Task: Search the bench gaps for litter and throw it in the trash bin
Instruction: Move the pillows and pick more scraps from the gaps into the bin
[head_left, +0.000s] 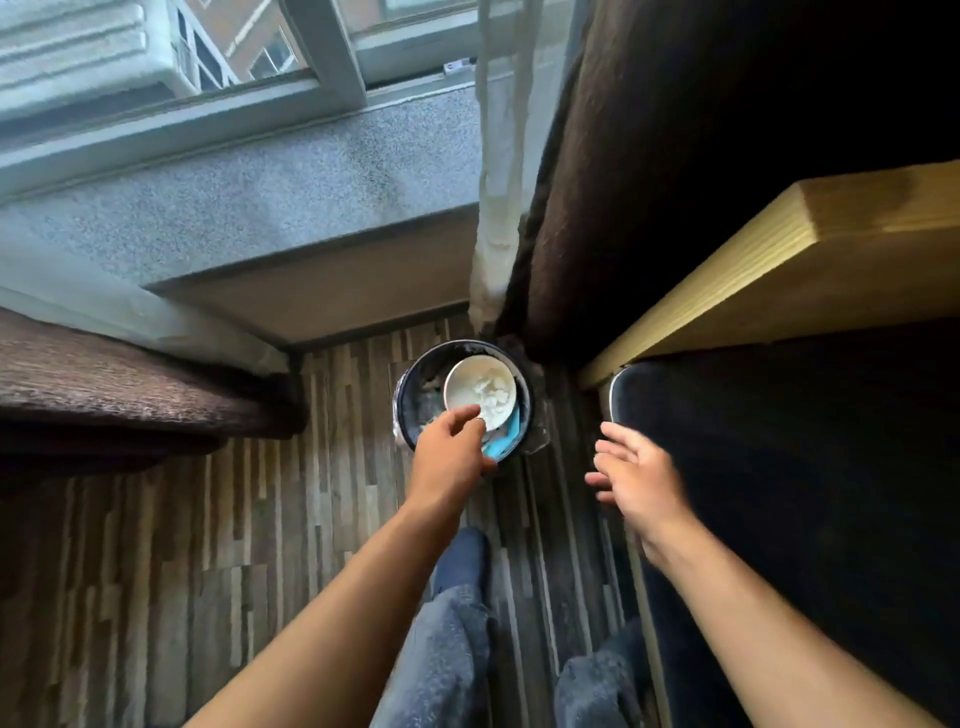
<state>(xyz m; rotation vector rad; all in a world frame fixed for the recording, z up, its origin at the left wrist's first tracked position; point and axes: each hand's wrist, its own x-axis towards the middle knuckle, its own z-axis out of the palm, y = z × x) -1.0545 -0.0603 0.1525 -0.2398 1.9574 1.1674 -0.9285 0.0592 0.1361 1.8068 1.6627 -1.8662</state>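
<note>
A round dark trash bin (409, 382) stands on the wood-pattern floor in the corner below the window. Inside it lie a white paper bowl (465, 384) holding crumpled white tissue (491, 395) and a blue scrap (503, 441). My left hand (449, 452) hovers over the bin's near rim, with the fingertips pinched together at the bowl's edge. Whether a scrap sits between them is not visible. My right hand (636, 478) is held to the right of the bin, fingers spread, empty and blurred.
A dark upholstered bench seat (779, 467) runs along the right under a wooden tabletop (779, 260). A brown cushioned seat (104, 389) is at the left. A brown curtain (649, 182) hangs behind the bin. My jeans-clad legs (452, 649) are below.
</note>
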